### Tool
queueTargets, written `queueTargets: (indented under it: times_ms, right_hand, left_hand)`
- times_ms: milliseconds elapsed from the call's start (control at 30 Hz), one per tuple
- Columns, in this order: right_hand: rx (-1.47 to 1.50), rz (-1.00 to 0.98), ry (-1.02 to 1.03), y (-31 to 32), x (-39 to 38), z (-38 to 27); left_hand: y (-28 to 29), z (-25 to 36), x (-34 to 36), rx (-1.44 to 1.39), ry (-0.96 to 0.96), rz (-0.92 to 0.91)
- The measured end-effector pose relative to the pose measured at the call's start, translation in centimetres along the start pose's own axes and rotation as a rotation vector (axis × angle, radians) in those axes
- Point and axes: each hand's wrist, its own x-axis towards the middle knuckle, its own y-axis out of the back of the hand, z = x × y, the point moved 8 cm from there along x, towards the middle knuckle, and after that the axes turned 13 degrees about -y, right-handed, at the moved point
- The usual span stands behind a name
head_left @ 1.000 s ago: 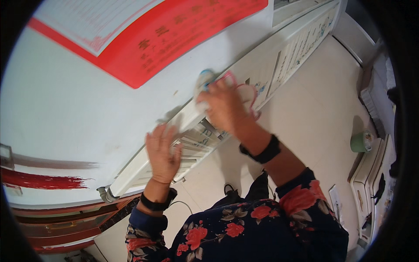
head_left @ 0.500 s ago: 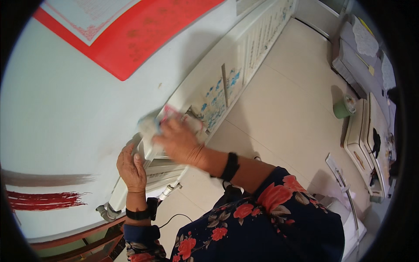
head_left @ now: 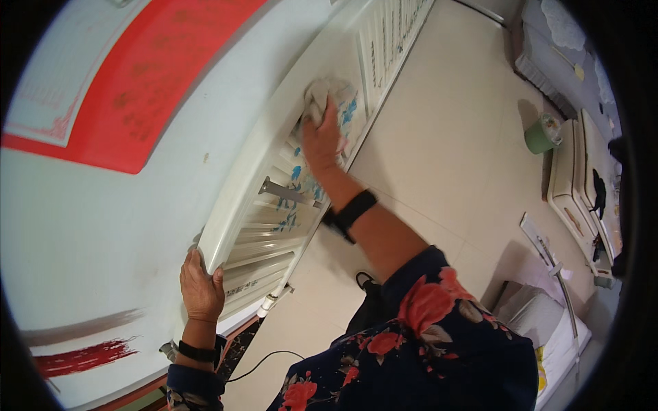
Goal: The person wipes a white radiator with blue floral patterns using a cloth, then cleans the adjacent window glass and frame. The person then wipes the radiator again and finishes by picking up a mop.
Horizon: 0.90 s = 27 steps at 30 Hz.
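A white slatted radiator (head_left: pixel 229 205) with blue flower decoration stands along the pale wall. My right hand (head_left: pixel 322 140) reaches to its farther part, fingers closed on a crumpled greyish cloth (head_left: pixel 327 92) pressed against the slatted front. A bit of pink shows beside that hand. At the radiator's near end my left hand (head_left: pixel 201 291) straddles the top edge, fingers on the wall side and thumb on the front side. Its fingertips are partly hidden. A flat grey bar (head_left: pixel 288 193) lies across the slats between my hands.
A red-bordered sheet (head_left: pixel 137 123) hangs on the wall. Tiled floor (head_left: pixel 425 157) spreads to the right, with a green bin (head_left: pixel 541 135), cream-coloured cases (head_left: pixel 572 198) and a long-handled flat mop (head_left: pixel 548 257). A thin black cable (head_left: pixel 264 356) lies near my feet.
My right hand has moved the cloth farther along the radiator, away from my left hand. My left hand stays at the near end. The view has shifted.
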Motion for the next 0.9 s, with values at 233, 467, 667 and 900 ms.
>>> queueTargets:
  times_ms: [233, 467, 667, 900]
  right_hand:
    - [-0.028, -0.184, 0.071, -1.5, -10.9, 1.0]
    - [0.024, -0.132, 0.076, -1.6, -9.2, 1.2]
    - [0.042, 0.111, 0.039, -1.1, -5.7, 3.8]
    - [0.044, 0.345, -0.231, 1.3, -2.3, 17.7]
  left_hand:
    - [0.5, 0.8, -0.1, 0.043, -0.082, 0.023]
    - [0.6, 0.9, 0.1, 0.05, -0.068, 0.045]
    - [0.4, 0.3, -0.7, 0.074, -0.001, 0.015]
    - [0.2, -0.8, -1.4, 0.014, 0.084, -0.019]
